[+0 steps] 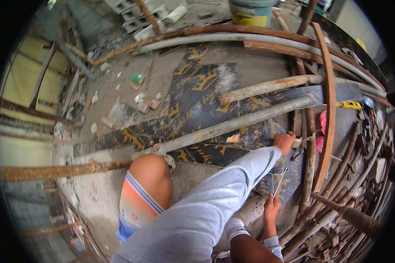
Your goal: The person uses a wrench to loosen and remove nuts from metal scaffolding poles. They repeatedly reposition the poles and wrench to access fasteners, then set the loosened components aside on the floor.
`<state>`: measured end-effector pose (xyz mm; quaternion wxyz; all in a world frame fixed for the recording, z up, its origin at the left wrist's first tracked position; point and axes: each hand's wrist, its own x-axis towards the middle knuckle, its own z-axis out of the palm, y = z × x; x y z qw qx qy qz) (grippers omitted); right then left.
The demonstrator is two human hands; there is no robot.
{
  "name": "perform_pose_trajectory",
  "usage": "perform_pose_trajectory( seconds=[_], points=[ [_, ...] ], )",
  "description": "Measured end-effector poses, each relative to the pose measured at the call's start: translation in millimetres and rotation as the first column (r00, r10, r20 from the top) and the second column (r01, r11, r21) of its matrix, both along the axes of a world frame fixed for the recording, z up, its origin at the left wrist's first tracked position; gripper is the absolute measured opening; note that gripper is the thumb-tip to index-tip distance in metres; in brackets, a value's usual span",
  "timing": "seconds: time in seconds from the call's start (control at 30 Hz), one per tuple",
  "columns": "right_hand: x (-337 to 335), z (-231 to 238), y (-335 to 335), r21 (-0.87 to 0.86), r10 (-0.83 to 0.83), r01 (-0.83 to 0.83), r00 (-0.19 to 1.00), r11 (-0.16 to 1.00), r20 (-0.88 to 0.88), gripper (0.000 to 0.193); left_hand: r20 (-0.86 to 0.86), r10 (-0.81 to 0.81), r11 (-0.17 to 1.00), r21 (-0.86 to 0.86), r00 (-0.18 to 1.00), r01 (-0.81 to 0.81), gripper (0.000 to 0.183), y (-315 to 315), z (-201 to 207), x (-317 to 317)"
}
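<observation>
My left hand (285,143) reaches out in a grey sleeve, its fingers closed at a small pale, squarish thing (297,142) beside an upright brown pole. What exactly those fingers hold is partly hidden. Nearer to me, my right hand (271,207) grips the lower end of a slim silver wrench (280,182), whose head points up and away. Beneath both hands lies a dark board with yellow crown prints (206,94). A long grey pole (237,122) rests across it, left of my left hand.
Wooden poles (274,85) and a reddish plank (327,109) cross on the right. Scrap and sticks pile up at lower right. A bucket (251,13) and hollow blocks (140,17) stand at the back. My knee (151,173) and pale clog (253,209) are close by.
</observation>
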<state>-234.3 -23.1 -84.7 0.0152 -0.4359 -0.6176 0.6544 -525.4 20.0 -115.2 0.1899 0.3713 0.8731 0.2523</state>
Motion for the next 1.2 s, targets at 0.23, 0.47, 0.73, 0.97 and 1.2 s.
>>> perform_pose_trajectory(
  seconds=[0.23, 0.47, 0.73, 0.97, 1.2],
  points=[
    [12.5, -9.1, 23.2, 0.311, 0.13, -0.153, 0.987, 0.938, 0.092, 0.037, 0.237, -0.351, 0.837, 0.514, 0.906, 0.19, 0.039, -36.6, 73.8, -8.1],
    [-17.2, 0.3, 13.4, 0.371, 0.186, -0.225, 0.973, 0.901, 0.139, 0.036, 0.412, -0.155, 0.977, 0.196, 0.898, 0.079, 0.042, -148.3, 178.7, -61.6],
    [7.6, -18.8, -0.9, 0.395, 0.25, -0.298, 0.953, 0.869, 0.17, 0.029, -0.062, 0.087, 0.965, 0.254, 0.994, -0.068, 0.057, -121.4, 429.7, -266.1],
    [-9.5, -3.2, 6.2, 0.409, 0.271, -0.332, 0.941, 0.85, 0.202, 0.033, -0.116, 0.505, 0.441, 0.887, 0.855, -0.14, 0.11, -124.7, 533.9, -415.7],
    [3.0, -18.8, 9.7, 0.471, 0.261, -0.291, 0.957, 0.833, 0.129, 0.035, -0.193, -0.1, 0.994, 0.028, 0.976, 0.108, 0.044, -206.1, 238.6, -272.8]
  ],
)
